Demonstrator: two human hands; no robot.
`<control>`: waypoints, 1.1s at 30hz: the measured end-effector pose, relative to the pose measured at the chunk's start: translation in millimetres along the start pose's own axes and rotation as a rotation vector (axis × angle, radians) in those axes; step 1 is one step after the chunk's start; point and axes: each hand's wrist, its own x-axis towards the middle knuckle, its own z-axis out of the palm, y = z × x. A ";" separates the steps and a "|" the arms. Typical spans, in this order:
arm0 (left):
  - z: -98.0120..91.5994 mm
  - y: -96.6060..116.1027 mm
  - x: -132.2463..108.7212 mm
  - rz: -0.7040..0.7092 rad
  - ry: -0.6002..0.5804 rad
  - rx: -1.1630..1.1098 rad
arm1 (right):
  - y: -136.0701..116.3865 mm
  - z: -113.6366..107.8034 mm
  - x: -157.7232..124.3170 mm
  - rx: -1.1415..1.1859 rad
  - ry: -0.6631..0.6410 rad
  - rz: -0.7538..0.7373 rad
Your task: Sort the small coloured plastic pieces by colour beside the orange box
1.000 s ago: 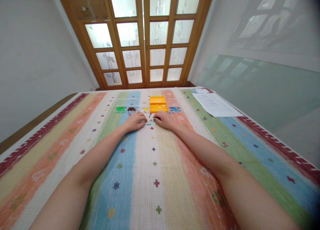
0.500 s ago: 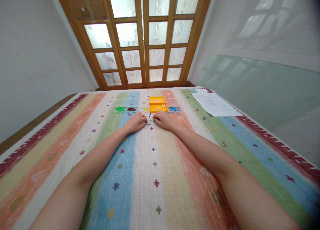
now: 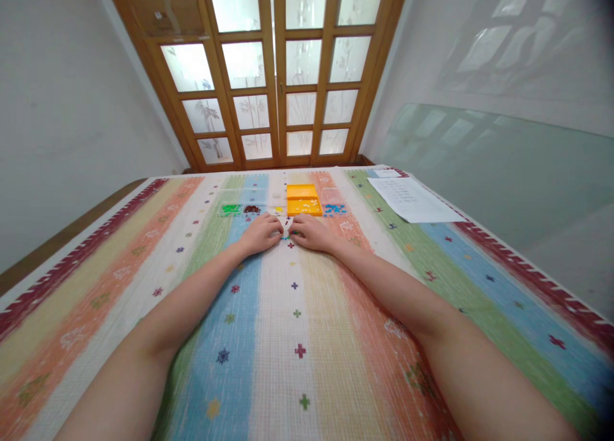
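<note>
My left hand (image 3: 263, 234) rests on the striped tablecloth, its fingers curled and pinched together at a tiny blue piece (image 3: 283, 238). Facing it, my right hand (image 3: 311, 232) has its fingers bent inward, the tips closed at a tiny green piece (image 3: 288, 238). The fingertips of both hands almost meet over these pieces. Their exact shape is too small to make out, and the fingers partly cover them. Just beyond the hands stands an open orange case (image 3: 304, 206) with small white pieces in its lower half.
Clear boxes hold green pieces (image 3: 231, 209), dark red pieces (image 3: 252, 209), yellow pieces (image 3: 279, 209) and blue pieces (image 3: 334, 209). A printed paper sheet (image 3: 407, 200) lies at the far right. Behind the table (image 3: 297, 377) are wooden glazed doors (image 3: 278, 77).
My right hand has shifted slightly left, bringing its fingertips closer to my left hand's. The left hand has hardly moved.
</note>
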 end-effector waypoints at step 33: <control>5.0 3.1 1.5 -0.136 0.099 0.002 | 23.6 7.0 -3.5 -0.047 0.056 0.330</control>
